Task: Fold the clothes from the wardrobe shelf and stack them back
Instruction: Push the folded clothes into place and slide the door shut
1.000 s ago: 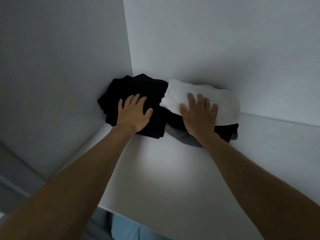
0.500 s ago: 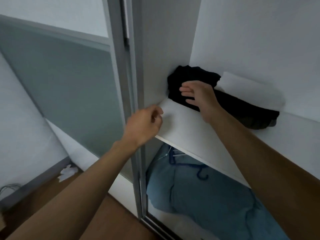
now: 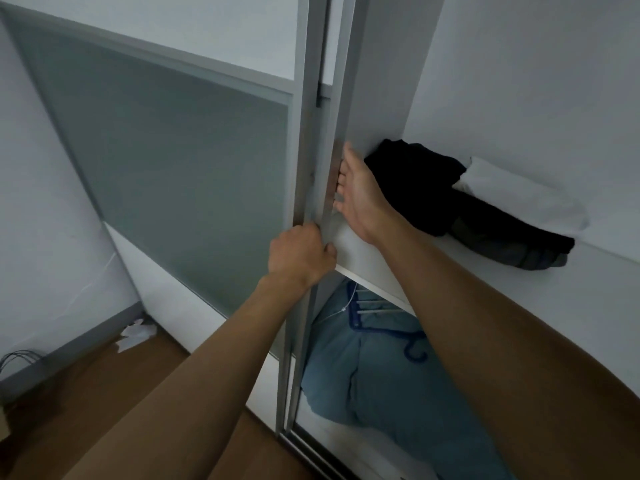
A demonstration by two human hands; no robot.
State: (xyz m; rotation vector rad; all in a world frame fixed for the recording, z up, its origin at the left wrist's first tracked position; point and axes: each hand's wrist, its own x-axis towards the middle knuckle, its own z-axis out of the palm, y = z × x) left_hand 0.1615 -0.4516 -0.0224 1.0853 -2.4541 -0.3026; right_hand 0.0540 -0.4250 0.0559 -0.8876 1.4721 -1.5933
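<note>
At the centre of the frame the left hand [image 3: 300,252] is gripping the sliding door's frame edge [image 3: 304,188], fingers curled round it. Just above, the right hand [image 3: 358,195] is lying flat against the same upright, fingers stretched out and holding nothing. To the right, the clothes are sitting on the wardrobe shelf [image 3: 433,271]: a black pile [image 3: 415,181] in the corner, a white garment [image 3: 519,195] resting on its far side. Below the shelf, blue denim [image 3: 391,379] is hanging with a blue hanger [image 3: 412,344]. Crumpled white paper [image 3: 133,336] is lying on the wooden floor [image 3: 86,393] at lower left.
</note>
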